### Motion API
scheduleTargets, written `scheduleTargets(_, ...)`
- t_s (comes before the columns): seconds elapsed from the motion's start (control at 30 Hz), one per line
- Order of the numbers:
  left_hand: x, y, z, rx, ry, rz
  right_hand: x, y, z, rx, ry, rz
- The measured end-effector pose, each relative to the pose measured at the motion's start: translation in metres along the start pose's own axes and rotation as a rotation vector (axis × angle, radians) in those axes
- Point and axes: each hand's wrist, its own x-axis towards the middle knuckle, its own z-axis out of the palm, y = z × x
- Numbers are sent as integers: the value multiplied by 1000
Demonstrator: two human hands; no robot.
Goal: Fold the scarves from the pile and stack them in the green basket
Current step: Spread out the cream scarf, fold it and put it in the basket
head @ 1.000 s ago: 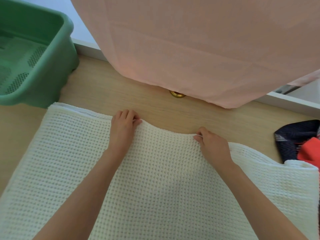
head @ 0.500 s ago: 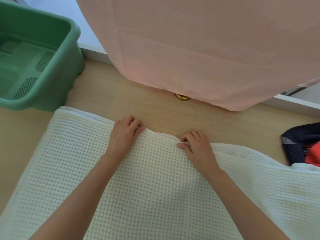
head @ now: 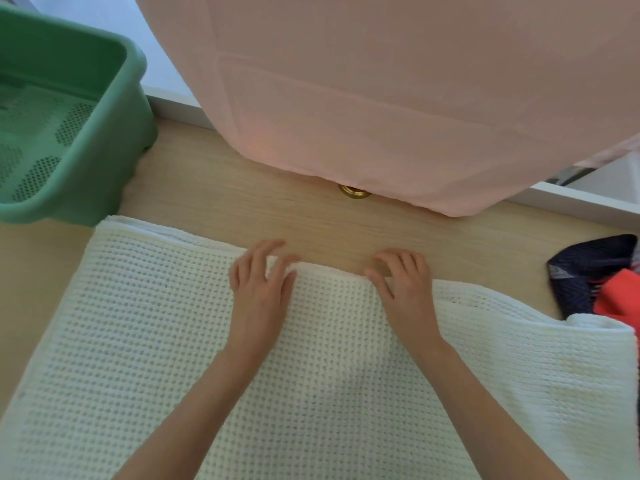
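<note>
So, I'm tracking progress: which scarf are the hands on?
The white waffle-knit scarf, spread out; the navy scarf and coral scarf lie bunched at right, untouched.

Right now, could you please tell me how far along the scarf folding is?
Done: nothing stacked; the visible part of the green basket shows only its perforated floor. In hand: the white scarf lies on the table, apparently doubled once, left hand and right hand at its far edge. Left: finishing it, then the dark and coral scarves at right.
</note>
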Motion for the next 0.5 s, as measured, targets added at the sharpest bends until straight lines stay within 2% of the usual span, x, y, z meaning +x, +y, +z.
scheduleTargets(0.17,-71,37,14,-77,-259,125,-71,44,-48,157,143,250)
scheduleTargets(0.23,-82,43,17,-85,-337,101,-110,66,-55,105,161,317)
scheduleTargets(0.37,-87,67,25,-3,-445,93,-172,93,-57,-84,52,284)
scheduleTargets(0.43,-85,73,33,72,-507,101,-188,103,-66,-116,149,373)
scheduleTargets(0.5,-82,75,40,97,-511,65,-198,120,-86,-78,309,597)
